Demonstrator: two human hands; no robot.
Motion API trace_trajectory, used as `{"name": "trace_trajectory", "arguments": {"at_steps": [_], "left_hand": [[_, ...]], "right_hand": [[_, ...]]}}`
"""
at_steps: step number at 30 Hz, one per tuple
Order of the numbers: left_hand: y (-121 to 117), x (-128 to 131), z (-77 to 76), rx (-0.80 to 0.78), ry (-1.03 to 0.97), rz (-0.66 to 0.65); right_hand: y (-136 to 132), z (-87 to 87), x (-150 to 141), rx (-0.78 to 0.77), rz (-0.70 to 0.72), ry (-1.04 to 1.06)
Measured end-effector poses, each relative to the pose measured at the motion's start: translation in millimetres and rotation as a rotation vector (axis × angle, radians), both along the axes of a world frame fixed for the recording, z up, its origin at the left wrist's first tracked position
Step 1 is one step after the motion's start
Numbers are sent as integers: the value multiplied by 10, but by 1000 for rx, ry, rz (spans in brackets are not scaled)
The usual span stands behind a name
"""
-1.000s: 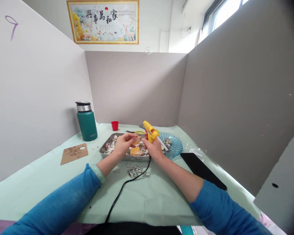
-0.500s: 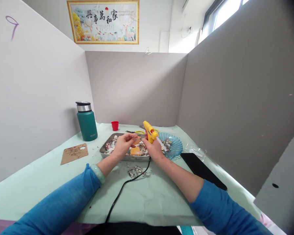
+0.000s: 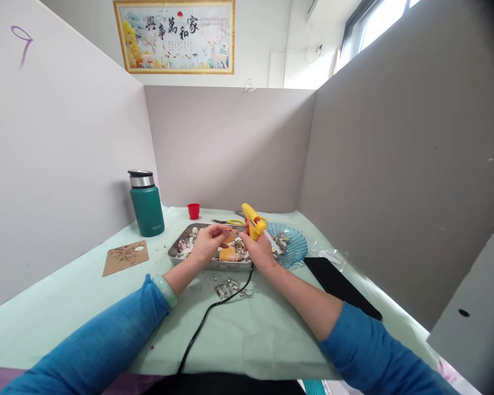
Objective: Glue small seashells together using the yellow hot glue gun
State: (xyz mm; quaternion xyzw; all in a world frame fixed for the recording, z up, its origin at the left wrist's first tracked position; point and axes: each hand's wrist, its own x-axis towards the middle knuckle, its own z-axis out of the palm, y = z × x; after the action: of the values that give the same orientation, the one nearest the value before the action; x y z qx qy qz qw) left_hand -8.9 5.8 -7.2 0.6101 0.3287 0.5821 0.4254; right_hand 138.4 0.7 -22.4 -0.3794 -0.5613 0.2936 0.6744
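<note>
My right hand [image 3: 257,249] is wrapped round a yellow hot glue gun [image 3: 253,220], with a white glue stick [image 3: 272,241] jutting from its back end. Close by on the left, the fingers of my left hand [image 3: 208,241] are pinched together at a small pinkish piece too small to make out. Both hands are above a metal tray [image 3: 177,258] of seashells, where orange shells [image 3: 228,254] show between them. A black cord [image 3: 208,312] runs from below the glue gun toward my lap.
Silver metal clips [image 3: 229,288] lie in front of the tray. A blue glass plate [image 3: 298,247] with small shells and a black flat panel [image 3: 341,288] are at right. Yellow-handled scissors [image 3: 234,222] and a red cup [image 3: 193,211] sit behind. A green bottle [image 3: 146,211] and brown card [image 3: 125,258] stand left.
</note>
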Motion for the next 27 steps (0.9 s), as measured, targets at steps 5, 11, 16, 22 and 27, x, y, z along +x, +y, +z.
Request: {"name": "trace_trajectory", "arguments": {"at_steps": [5, 11, 16, 22, 27], "left_hand": [[-35, 9, 34, -56, -25, -22], [-41, -3, 42, -120, -83, -22], [-27, -29, 56, -188, -121, -26], [46, -61, 41, -323, -183, -61], [38, -49, 51, -336, -184, -46]], "right_hand": [[46, -17, -11, -49, 88, 56], [71, -43, -6, -59, 132, 67], [90, -67, 1, -74, 92, 76], [79, -45, 4, -112, 88, 88], [70, -32, 6, -105, 119, 96]]}}
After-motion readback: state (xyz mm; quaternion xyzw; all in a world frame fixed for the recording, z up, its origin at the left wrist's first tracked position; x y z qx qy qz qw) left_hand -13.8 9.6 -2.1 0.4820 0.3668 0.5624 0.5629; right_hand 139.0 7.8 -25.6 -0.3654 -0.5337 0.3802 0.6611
